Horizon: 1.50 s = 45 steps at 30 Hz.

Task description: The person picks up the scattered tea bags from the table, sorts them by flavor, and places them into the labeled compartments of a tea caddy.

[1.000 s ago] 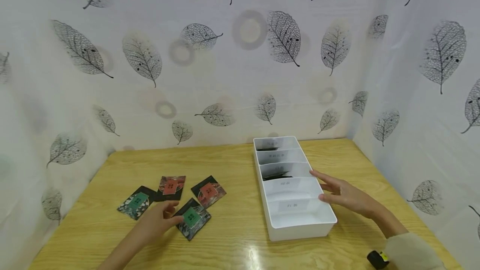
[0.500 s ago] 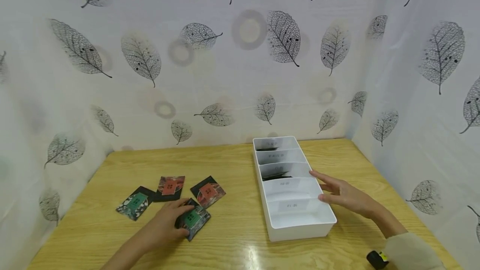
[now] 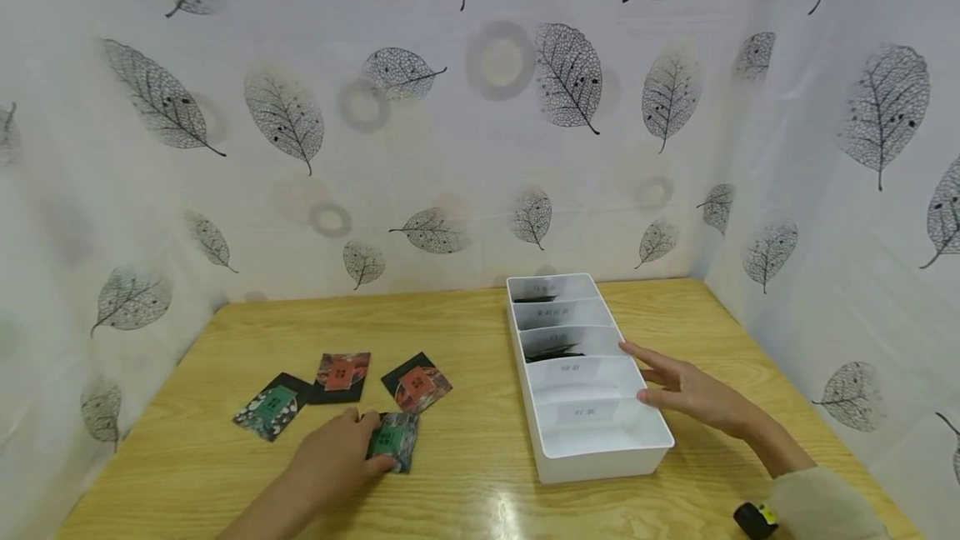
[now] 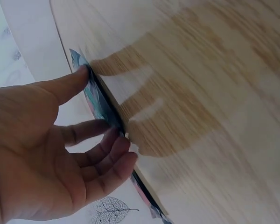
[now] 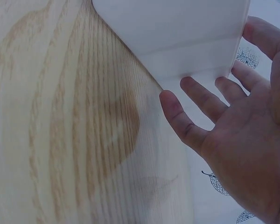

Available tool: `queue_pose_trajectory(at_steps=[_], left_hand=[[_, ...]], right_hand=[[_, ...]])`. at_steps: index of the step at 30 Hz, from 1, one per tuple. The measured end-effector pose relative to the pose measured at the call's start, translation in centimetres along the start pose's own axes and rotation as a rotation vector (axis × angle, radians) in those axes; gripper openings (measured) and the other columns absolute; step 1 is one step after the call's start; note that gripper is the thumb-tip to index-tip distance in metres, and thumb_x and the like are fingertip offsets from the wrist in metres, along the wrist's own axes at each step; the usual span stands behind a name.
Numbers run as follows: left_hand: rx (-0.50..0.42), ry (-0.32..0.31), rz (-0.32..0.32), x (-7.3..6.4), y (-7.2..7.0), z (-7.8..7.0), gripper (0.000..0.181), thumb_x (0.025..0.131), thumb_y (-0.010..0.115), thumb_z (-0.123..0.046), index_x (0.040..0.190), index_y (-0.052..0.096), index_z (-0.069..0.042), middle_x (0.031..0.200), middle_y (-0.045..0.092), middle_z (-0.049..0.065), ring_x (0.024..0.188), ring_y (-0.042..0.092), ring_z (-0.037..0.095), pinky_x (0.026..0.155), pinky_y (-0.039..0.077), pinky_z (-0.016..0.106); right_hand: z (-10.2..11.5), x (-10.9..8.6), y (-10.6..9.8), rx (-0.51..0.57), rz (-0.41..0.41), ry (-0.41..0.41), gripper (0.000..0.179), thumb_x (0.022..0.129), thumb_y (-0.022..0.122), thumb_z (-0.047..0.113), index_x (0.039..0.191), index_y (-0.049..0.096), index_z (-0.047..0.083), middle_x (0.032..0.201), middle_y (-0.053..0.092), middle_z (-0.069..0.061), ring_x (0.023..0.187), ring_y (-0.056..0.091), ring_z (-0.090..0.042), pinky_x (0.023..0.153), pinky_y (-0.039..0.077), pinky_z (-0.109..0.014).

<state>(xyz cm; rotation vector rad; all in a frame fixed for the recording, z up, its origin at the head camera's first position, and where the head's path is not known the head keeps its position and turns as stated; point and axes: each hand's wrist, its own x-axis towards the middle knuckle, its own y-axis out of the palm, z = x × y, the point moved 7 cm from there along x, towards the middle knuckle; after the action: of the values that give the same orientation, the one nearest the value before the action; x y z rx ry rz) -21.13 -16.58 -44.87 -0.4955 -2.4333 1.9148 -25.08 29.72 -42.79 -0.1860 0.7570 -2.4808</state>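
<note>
My left hand (image 3: 333, 461) pinches a flat square tea sachet (image 3: 402, 438) with a green label, low over the wooden table. In the left wrist view, the thumb is at one edge of this dark sachet (image 4: 100, 100) and the fingertips are at another. Behind it lie two red-labelled sachets, one at left (image 3: 340, 375) and one at right (image 3: 417, 383), and another green-labelled sachet (image 3: 272, 407). My right hand (image 3: 693, 390) rests its spread fingertips along the right side of a long white divided box (image 3: 600, 467); in the right wrist view the fingers are loosely extended against its wall.
Thin dividers with small printed labels split the box into several compartments; dark sachets (image 3: 555, 352) stand in the middle one and more at the far end. A small black and yellow object (image 3: 754, 519) is near the right sleeve. Leaf-patterned cloth (image 3: 465, 148) encloses the table's back and sides.
My left hand has reached right, closed its thumb and fingers on the near green-labelled sachet and turned it slightly. My right hand and the box have stayed in place.
</note>
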Motion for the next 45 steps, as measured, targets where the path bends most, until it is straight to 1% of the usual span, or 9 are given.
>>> queue_pose_trajectory(at_steps=[6,12,18,21,24,30,34,40,45], left_hand=[[-0.035,-0.069,0.007,-0.1,0.6,-0.5,0.073,0.089,0.078,-0.05,0.124,0.057,0.011,0.092,0.069,0.022,0.085,0.07,0.038,0.072,0.058,0.054],[-0.088,-0.099,-0.05,-0.2,-0.2,-0.6,0.048,0.092,0.078,-0.045,0.099,0.063,0.0,0.074,0.06,0.008,0.064,0.062,0.023,0.055,0.05,0.039],[-0.065,0.134,-0.194,0.5,-2.2,-1.7,0.029,0.085,0.086,-0.026,0.103,0.069,-0.011,0.09,0.062,0.0,0.076,0.06,0.016,0.06,0.052,0.034],[-0.059,0.309,-0.154,1.2,-2.4,-2.4,0.043,0.084,0.087,-0.017,0.121,0.069,-0.007,0.118,0.063,0.01,0.104,0.064,0.026,0.081,0.057,0.041],[-0.091,0.391,-0.044,2.0,-2.0,-2.6,0.05,0.085,0.086,-0.013,0.13,0.065,-0.005,0.133,0.058,0.021,0.117,0.061,0.037,0.088,0.056,0.049],[-0.158,0.35,0.114,3.3,-1.4,-2.2,0.054,0.088,0.084,-0.015,0.137,0.063,-0.007,0.129,0.058,0.018,0.101,0.063,0.03,0.078,0.056,0.045],[-0.165,0.297,0.149,3.7,-1.4,-1.6,0.058,0.087,0.085,-0.019,0.139,0.063,-0.007,0.113,0.054,0.006,0.079,0.051,0.016,0.067,0.045,0.038],[-0.249,0.247,0.176,3.9,-1.8,-1.0,0.043,0.085,0.087,-0.018,0.121,0.067,-0.005,0.116,0.056,0.008,0.092,0.057,0.019,0.077,0.051,0.045],[-0.319,0.269,0.193,3.9,-2.1,-0.6,0.024,0.088,0.083,-0.01,0.105,0.066,-0.01,0.1,0.062,0.003,0.086,0.058,0.02,0.068,0.048,0.041]], right_hand=[[0.1,0.0,0.0,0.0,0.005,0.0,0.069,0.107,0.058,0.016,0.166,0.024,0.018,0.169,0.017,-0.02,0.142,0.033,-0.059,0.103,0.039,-0.072],[0.1,0.1,-0.1,-0.02,0.006,-0.005,0.069,0.107,0.058,0.016,0.166,0.023,0.019,0.169,0.017,-0.02,0.142,0.035,-0.057,0.105,0.045,-0.058],[0.1,0.1,-0.3,-0.019,0.003,-0.01,0.068,0.107,0.058,0.016,0.166,0.024,0.018,0.169,0.018,-0.019,0.142,0.037,-0.055,0.1,0.045,-0.026],[0.1,0.2,-0.2,-0.018,0.006,-0.006,0.068,0.107,0.058,0.017,0.166,0.024,0.018,0.169,0.018,-0.018,0.142,0.036,-0.055,0.104,0.046,-0.038],[0.2,0.2,-0.1,-0.013,0.011,-0.003,0.069,0.107,0.058,0.017,0.166,0.024,0.018,0.169,0.018,-0.019,0.142,0.035,-0.056,0.105,0.043,-0.057],[0.2,0.3,-0.1,-0.016,0.011,0.002,0.069,0.107,0.058,0.017,0.166,0.024,0.02,0.169,0.018,-0.019,0.143,0.036,-0.054,0.103,0.046,-0.05],[0.0,0.3,-0.1,-0.008,0.014,0.0,0.069,0.107,0.058,0.017,0.166,0.024,0.021,0.169,0.017,-0.018,0.143,0.035,-0.055,0.103,0.046,-0.041],[-0.3,0.3,-0.1,0.056,0.026,-0.003,0.069,0.107,0.058,0.015,0.166,0.024,0.019,0.17,0.014,-0.016,0.145,0.029,-0.056,0.1,0.043,-0.02],[-0.4,0.2,-0.1,0.063,0.028,-0.001,0.069,0.107,0.058,0.014,0.166,0.023,0.017,0.17,0.013,-0.018,0.145,0.029,-0.057,0.099,0.043,-0.019]])
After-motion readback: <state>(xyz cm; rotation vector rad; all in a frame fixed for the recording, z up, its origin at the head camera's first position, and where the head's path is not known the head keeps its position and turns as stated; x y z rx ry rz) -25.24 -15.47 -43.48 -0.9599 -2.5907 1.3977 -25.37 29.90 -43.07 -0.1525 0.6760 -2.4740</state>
